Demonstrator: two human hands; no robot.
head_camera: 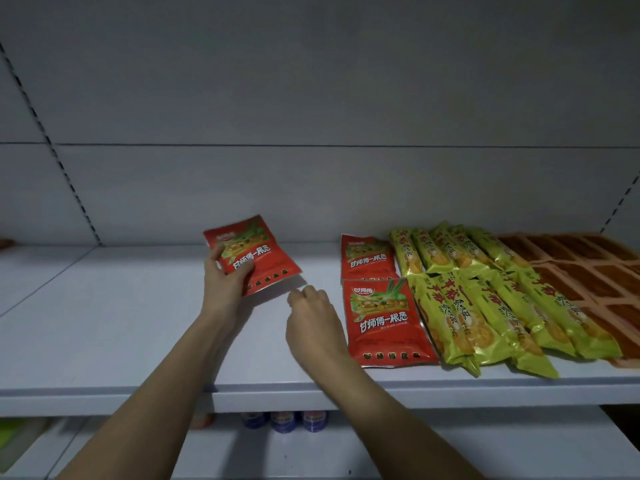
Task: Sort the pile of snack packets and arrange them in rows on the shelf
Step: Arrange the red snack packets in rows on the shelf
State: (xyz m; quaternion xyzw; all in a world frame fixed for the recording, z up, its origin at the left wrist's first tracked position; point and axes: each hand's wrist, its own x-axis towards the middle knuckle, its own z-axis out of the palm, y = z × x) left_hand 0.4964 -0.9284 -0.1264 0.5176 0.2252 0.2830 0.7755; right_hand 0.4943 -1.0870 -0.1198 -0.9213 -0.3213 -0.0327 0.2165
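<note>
Glossy red snack packet point(251, 253), green-yellow picture, white lettering, tilted

The orange packets point(588, 271) at far right run off the picture's right edge. Under the shelf point(104, 341), small blue containers point(284, 420) show only their tops, labels too blurred to read.

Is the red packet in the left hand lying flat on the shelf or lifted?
Lifted. The left hand grips the red packet tilted, with its shadow showing beneath its lower edge.
</note>
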